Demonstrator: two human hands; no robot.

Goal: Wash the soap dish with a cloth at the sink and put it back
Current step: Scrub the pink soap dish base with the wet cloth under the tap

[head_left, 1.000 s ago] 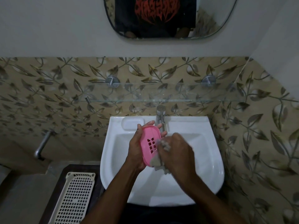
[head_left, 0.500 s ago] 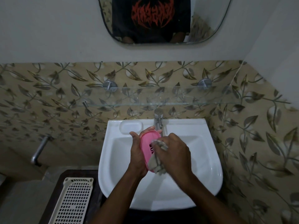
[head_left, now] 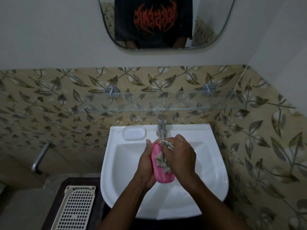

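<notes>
**Scrubbing a pink soap dish over a white sink**

You are looking down at your two forearms, which are reaching in from the bottom edge. Low on the left, a cream perforated basket (head_left: 74,211) is lying on a dark surface beside the sink.

Your hands are meeting over the middle of the white sink (head_left: 209,165). Your left hand (head_left: 145,165) is curling round the pink soap dish (head_left: 163,178) from the left and holding it on edge above the bowl. Your right hand (head_left: 181,156) is bunching a grey cloth (head_left: 160,159) in its fingers and pressing it against the dish's open face. Most of that face is hiding under cloth and knuckles.

To do this step well, you are probably needing a firm left grip, since wet plastic is likely to slip. Short strokes that work the cloth into the corners and rim should help too. Working over the bowl is wise in case the dish drops.

Behind your hands, a moulded soap recess (head_left: 134,133) is sitting at the sink's back left corner, and it is probably where the dish belongs. The chrome tap (head_left: 161,124) is standing just beyond your fingertips, and I cannot tell whether water is running. Farther up, a glass shelf (head_left: 166,103) is crossing leaf-patterned tiles, and a mirror (head_left: 216,22) is hanging above.
</notes>
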